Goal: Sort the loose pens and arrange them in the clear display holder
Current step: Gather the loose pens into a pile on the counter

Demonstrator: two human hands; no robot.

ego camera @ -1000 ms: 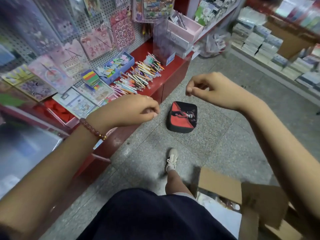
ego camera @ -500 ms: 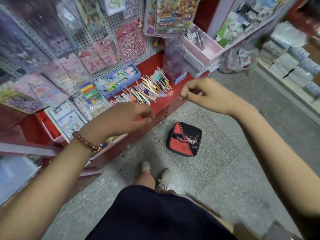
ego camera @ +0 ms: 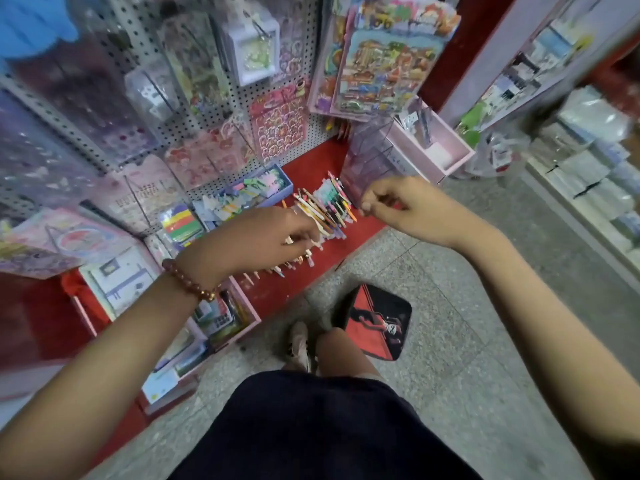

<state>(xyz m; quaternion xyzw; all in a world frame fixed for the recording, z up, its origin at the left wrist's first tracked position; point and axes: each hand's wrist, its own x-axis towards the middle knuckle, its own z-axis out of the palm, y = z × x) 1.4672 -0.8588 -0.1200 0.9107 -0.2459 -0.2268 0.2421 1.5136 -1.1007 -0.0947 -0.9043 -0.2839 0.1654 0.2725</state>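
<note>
Clear display holder (ego camera: 370, 161), just beyond right hand (ego camera: 405, 206): transparent plastic, glossy, faint purple tint.
Pens (ego camera: 329, 206), under and beyond left hand (ego camera: 263, 237): smooth plastic barrels, slight sheen.
Shelf (ego camera: 311, 161) beneath both hands: red, smooth, glossy coat.
Pegboard (ego camera: 317, 131) beyond left hand: white perforated sheet, matt.
Hung packs (ego camera: 384, 64): shiny clear film.
Bracelet (ego camera: 187, 278), left wrist: polished brown beads.
Floor (ego camera: 450, 289) below right hand: speckled stone, matt, grainy.
Shorts (ego camera: 322, 431): dark matt cloth.

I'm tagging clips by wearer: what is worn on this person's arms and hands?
No sleeves are in view. The left hand and right hand wear no gloves. A bracelet of reddish-brown beads circles the left wrist; the right wrist has nothing on it.
</note>
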